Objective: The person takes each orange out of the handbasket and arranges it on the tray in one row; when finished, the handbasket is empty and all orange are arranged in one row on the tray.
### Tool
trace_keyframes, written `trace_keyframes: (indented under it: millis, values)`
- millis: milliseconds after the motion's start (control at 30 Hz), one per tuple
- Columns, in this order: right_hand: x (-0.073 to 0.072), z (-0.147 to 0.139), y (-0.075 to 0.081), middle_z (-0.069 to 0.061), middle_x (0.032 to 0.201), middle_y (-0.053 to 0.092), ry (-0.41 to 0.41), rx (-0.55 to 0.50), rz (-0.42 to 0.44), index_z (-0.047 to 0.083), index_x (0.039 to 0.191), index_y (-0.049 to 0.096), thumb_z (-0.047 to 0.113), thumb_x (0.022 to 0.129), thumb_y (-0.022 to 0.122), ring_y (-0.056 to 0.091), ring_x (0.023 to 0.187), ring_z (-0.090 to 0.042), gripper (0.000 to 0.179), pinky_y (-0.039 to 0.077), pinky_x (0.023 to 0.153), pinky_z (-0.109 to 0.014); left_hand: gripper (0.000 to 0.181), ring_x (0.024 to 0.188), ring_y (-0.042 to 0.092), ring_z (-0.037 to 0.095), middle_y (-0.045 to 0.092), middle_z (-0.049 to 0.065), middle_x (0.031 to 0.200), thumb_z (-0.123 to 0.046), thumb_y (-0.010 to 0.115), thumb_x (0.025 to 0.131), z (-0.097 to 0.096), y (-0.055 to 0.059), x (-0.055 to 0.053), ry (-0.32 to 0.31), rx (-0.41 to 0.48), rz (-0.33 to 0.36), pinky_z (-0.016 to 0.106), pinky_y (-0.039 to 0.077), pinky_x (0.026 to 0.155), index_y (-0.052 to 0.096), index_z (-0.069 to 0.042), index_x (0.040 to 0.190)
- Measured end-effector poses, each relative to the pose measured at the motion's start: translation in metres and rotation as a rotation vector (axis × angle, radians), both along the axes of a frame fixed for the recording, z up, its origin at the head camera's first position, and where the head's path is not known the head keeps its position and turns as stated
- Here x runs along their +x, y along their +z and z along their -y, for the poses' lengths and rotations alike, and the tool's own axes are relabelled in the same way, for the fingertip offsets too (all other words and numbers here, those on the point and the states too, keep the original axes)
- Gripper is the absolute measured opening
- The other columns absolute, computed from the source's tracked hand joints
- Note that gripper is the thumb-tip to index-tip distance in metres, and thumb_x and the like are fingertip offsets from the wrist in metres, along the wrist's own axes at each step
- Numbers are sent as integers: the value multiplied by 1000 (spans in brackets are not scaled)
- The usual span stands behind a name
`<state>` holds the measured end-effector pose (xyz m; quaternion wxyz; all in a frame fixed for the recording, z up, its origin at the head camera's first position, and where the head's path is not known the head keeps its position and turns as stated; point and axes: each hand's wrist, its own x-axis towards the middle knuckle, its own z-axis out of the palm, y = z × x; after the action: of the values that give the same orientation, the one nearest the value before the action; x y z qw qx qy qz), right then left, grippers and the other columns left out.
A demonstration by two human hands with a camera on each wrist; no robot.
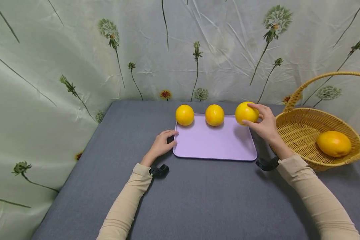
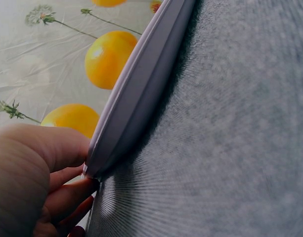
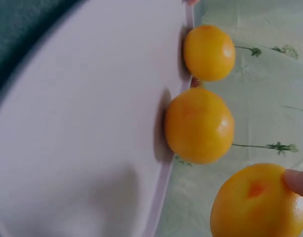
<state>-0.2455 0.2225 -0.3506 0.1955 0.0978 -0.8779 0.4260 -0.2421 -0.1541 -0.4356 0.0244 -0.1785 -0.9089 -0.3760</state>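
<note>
The right hand (image 1: 265,126) grips an orange (image 1: 245,112) above the tray (image 1: 213,143); the left hand (image 1: 162,144), fingers relaxed, touches its rim. Two oranges (image 1: 214,115) line its far side, a basket (image 1: 297,136) rightward.

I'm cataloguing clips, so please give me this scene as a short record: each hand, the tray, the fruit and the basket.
Left hand: touches the left edge of the lilac tray
Right hand: holds a round orange fruit above the tray's far right corner
Fruit on tray: two, apart, near the far edge: left one, middle one
Wicker basket: right of the tray, one fruit inside
Surface: grey cloth
</note>
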Motion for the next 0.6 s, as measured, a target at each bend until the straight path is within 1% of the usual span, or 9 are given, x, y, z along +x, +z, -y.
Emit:
trace_keyframes:
  millis: [100,200,267,400,500,600]
  values:
    - [-9,2,-5,-23,133,45,18,14,31,6,130,54,12,76,74,40,118,-24,58,44,91,-33,43,131,45,33,53,17,136,-15,61,85,-1,0,0,0,1,-2,50,34,110,58,-6,127]
    - [-19,4,-10,-25,134,43,30,26,67,5,132,52,13,77,74,39,122,-36,60,42,95,-53,43,130,46,33,54,17,136,-15,62,85,-1,1,1,-2,1,-3,50,35,110,58,-6,127]
    - [-25,4,-15,-26,135,43,26,38,95,6,133,52,14,77,73,38,123,-37,60,40,97,-56,43,130,46,33,54,17,136,-15,62,85,-1,1,1,-1,0,0,50,35,110,58,-6,127]
    - [-33,5,-20,-26,136,42,20,58,159,7,134,50,15,78,71,37,125,-38,61,39,99,-56,43,131,45,33,54,17,136,-15,62,85,-1,2,1,0,0,1,50,34,110,58,-6,127]
    - [-37,6,-22,-27,138,41,33,68,199,7,135,49,16,80,70,36,126,-39,61,38,101,-57,43,131,45,33,54,16,136,-15,62,85,0,1,1,1,-1,-1,49,34,110,59,-6,127]
    - [-40,8,-24,-27,138,41,44,83,218,6,136,48,17,80,69,36,127,-40,60,37,102,-58,42,131,45,32,55,16,135,-15,61,85,0,-1,0,-1,-2,-1,49,35,110,59,-6,126]
